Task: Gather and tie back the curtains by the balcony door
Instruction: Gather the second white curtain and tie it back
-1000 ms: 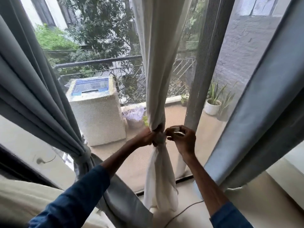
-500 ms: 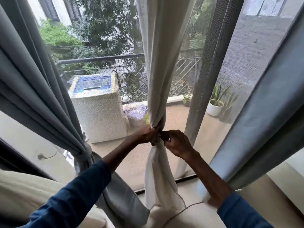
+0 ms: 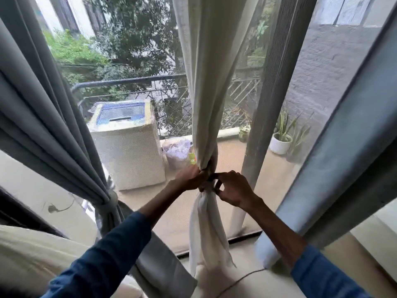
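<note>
White curtain (image 3: 206,82) cinched mid-doorway between my two hands.
Forearms reach forward; my left hand (image 3: 189,179) curls its fingers round the bunched waist, and my right hand (image 3: 233,189) pinches it with thumb and forefinger. At left, a grey curtain (image 3: 43,125) hangs tied; a washing machine (image 3: 126,147) stands on the balcony.

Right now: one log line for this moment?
stage: tying white curtain | left hand: grips gathered waist | right hand: pinches at same waist, tie unclear | grey curtain: already tied back
</note>
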